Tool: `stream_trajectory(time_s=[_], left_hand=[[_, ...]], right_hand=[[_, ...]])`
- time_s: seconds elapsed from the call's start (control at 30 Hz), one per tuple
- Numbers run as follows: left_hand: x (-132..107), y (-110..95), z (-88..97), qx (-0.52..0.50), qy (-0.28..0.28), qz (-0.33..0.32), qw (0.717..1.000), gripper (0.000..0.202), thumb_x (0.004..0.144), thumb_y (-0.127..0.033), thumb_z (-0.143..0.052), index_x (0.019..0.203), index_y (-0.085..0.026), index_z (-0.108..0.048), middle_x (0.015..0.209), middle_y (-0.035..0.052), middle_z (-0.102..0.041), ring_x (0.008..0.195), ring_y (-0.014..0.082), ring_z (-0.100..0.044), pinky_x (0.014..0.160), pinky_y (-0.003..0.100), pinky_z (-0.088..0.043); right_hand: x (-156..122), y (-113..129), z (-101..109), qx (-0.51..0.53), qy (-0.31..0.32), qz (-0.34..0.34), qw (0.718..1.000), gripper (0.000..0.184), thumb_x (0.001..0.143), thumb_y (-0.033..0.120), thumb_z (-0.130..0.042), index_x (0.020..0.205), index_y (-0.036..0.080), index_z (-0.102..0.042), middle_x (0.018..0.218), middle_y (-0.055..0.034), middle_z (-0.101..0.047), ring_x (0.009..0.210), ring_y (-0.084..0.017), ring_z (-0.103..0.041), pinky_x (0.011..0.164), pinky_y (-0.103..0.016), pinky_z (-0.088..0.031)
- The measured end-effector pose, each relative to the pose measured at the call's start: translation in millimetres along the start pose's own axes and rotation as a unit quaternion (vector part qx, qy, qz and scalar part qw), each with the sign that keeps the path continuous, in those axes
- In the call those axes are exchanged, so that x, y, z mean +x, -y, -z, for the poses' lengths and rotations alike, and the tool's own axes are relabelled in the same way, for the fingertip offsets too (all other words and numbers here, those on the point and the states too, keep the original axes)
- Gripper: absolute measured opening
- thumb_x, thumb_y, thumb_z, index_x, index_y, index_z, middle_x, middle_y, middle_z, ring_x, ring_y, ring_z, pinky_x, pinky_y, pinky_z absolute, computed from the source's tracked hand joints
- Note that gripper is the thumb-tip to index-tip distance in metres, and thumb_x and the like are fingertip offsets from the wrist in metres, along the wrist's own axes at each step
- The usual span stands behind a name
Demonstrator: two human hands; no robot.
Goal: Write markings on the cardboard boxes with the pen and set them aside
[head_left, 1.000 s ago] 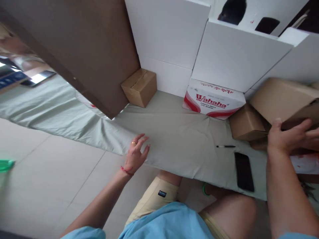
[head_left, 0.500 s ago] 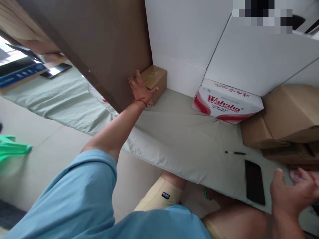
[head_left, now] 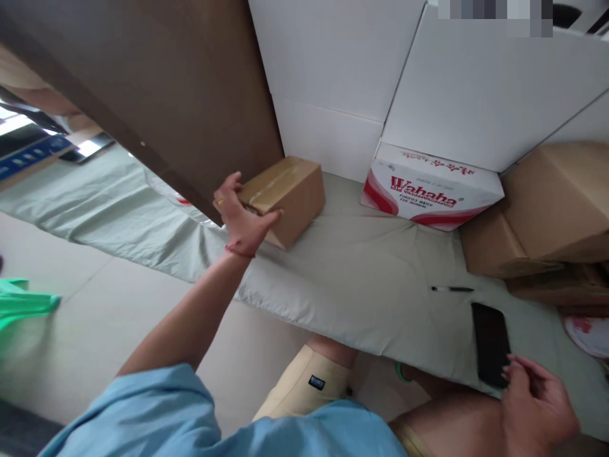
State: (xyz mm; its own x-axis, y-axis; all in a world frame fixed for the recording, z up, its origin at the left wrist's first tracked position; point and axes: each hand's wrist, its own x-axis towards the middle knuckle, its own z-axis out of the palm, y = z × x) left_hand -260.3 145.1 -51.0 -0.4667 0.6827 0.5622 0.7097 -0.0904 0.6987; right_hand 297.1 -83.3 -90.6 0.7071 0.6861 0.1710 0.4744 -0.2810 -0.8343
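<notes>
Grips, between thumb and fingers of the left hand [head_left: 243, 223], the near end of a small brown box [head_left: 297, 200], left of the Wahaha carton [head_left: 432, 193]. Runs lengthwise away from the palm, with far end closest to the carton. Lies well apart from the right hand [head_left: 542, 403], curled together with nothing visible inside, by the dark phone [head_left: 489, 343] before the carton's right end; cannot tell whether touching.

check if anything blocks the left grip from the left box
Nothing visible does: the left grip is on the left box, at its near left corner. The panel stands to the left, not between them.
</notes>
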Motion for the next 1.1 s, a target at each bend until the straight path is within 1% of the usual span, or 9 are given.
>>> stream_trajectory(time_s=[0.13, 0.3, 0.43, 0.53, 0.63, 0.7, 0.83, 0.97, 1.1], left_hand=[[-46, -12, 13.9, -0.188, 0.067, 0.003, 0.98, 0.116, 0.058, -0.052, -0.1, 0.155, -0.032, -0.041, 0.146, 0.0094, -0.05, 0.134, 0.0334, -0.054, 0.102, 0.044, -0.05], [-80, -51, -27.3, -0.318, 0.137, -0.031, 0.937, 0.126, 0.058, -0.084, -0.091, 0.16, -0.041, -0.031, 0.155, 0.0112, -0.042, 0.142, 0.037, -0.05, 0.111, 0.048, -0.049], [-97, -83, -64.4, -0.324, 0.181, -0.082, 0.925, 0.138, 0.058, -0.1, -0.077, 0.168, -0.047, -0.012, 0.172, 0.013, -0.025, 0.152, 0.0414, -0.046, 0.117, 0.055, -0.048], [-100, -90, -84.7, -0.361, 0.24, -0.094, 0.896, 0.125, 0.069, -0.105, -0.06, 0.168, -0.045, -0.015, 0.179, 0.0103, -0.018, 0.162, 0.0392, -0.037, 0.127, 0.053, -0.042], [-95, -79, -101.4, -0.392, 0.253, -0.053, 0.883, 0.094, 0.086, -0.092, -0.061, 0.161, -0.041, -0.036, 0.18, 0.0085, -0.022, 0.17, 0.0354, -0.025, 0.135, 0.053, -0.031], [-93, -67, -111.0, -0.379, 0.245, 0.023, 0.892, 0.101, 0.078, -0.091, -0.073, 0.158, -0.038, -0.04, 0.18, 0.0116, -0.025, 0.17, 0.0385, -0.021, 0.133, 0.058, -0.033], [-95, -51, -124.9, -0.394, 0.287, 0.185, 0.853, 0.109, 0.07, -0.091, -0.08, 0.152, -0.026, -0.05, 0.165, 0.0212, -0.048, 0.153, 0.0419, -0.048, 0.118, 0.055, -0.048], [-98, -50, -132.5, -0.456, 0.284, 0.276, 0.797, 0.08, 0.082, -0.08, -0.078, 0.137, -0.023, -0.063, 0.147, 0.0144, -0.067, 0.13, 0.0301, -0.066, 0.107, 0.041, -0.055], [-100, -43, -138.5, -0.465, 0.287, 0.336, 0.768, 0.06, 0.085, -0.073, -0.076, 0.114, -0.02, -0.074, 0.117, 0.0116, -0.078, 0.115, 0.03, -0.073, 0.09, 0.039, -0.061]], right_hand=[[6, 31, -46, 0.038, 0.085, -0.011, 0.996, 0.037, 0.08, 0.051, -0.078, 0.101, 0.02, -0.075, 0.092, -0.0086, -0.075, 0.075, -0.022, -0.065, 0.071, -0.037, -0.054], [23, 80, -131, 0.164, 0.284, 0.017, 0.945, 0.054, 0.094, 0.065, -0.068, 0.126, 0.022, -0.072, 0.121, -0.0134, -0.077, 0.094, -0.023, -0.072, 0.079, -0.038, -0.061], [34, 95, -193, 0.22, 0.286, 0.057, 0.931, 0.072, 0.098, 0.075, -0.054, 0.149, 0.024, -0.061, 0.154, -0.0152, -0.064, 0.144, -0.03, -0.06, 0.111, -0.052, -0.058], [45, 87, -220, 0.227, 0.272, 0.079, 0.932, 0.081, 0.099, 0.08, -0.044, 0.156, 0.023, -0.056, 0.156, -0.0156, -0.062, 0.152, -0.031, -0.054, 0.117, -0.055, -0.053], [54, 71, -230, 0.222, 0.285, 0.093, 0.928, 0.081, 0.098, 0.08, -0.048, 0.154, 0.022, -0.058, 0.144, -0.0159, -0.069, 0.141, -0.03, -0.061, 0.116, -0.054, -0.053], [58, 60, -232, 0.221, 0.291, 0.082, 0.927, 0.078, 0.095, 0.075, -0.061, 0.15, 0.02, -0.062, 0.135, -0.0153, -0.073, 0.131, -0.029, -0.066, 0.116, -0.053, -0.053], [59, 51, -232, 0.255, 0.289, 0.046, 0.922, 0.072, 0.088, 0.065, -0.076, 0.143, 0.02, -0.067, 0.127, -0.0135, -0.076, 0.117, -0.025, -0.07, 0.118, -0.052, -0.051], [61, 52, -228, 0.289, 0.289, 0.039, 0.912, 0.061, 0.085, 0.06, -0.081, 0.132, 0.022, -0.073, 0.123, -0.0118, -0.077, 0.114, -0.026, -0.072, 0.116, -0.054, -0.052], [63, 57, -214, 0.319, 0.327, 0.084, 0.886, 0.053, 0.093, 0.059, -0.07, 0.135, 0.027, -0.074, 0.141, -0.0123, -0.072, 0.133, -0.03, -0.067, 0.122, -0.06, -0.047]])
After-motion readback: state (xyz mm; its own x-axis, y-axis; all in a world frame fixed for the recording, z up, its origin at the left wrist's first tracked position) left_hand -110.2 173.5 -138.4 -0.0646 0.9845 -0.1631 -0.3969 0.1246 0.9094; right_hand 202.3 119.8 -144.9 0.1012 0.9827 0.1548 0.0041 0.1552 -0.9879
